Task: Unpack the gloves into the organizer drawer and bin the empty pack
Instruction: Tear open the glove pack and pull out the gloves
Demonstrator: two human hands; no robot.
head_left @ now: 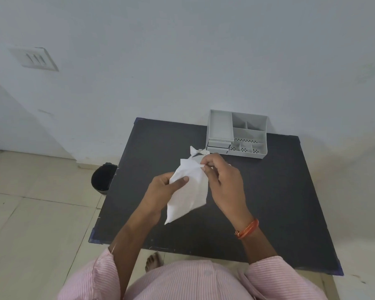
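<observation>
A white glove pack point(187, 194) hangs in the air above the dark table point(279, 191), held between both hands. My left hand point(160, 191) grips its left side, thumb pressed on the front. My right hand point(223, 176) pinches the pack's upper right edge near its torn top point(196, 151). A grey desk organizer point(238, 133) with several open compartments and small closed drawers at its front left stands at the table's far edge, just beyond the pack. What is inside the pack is hidden.
A black bin point(103, 178) stands on the tiled floor beside the table's left edge. A white wall rises behind the table, with a switch plate point(36, 59) at upper left. My bare foot point(153, 260) shows under the table's near edge.
</observation>
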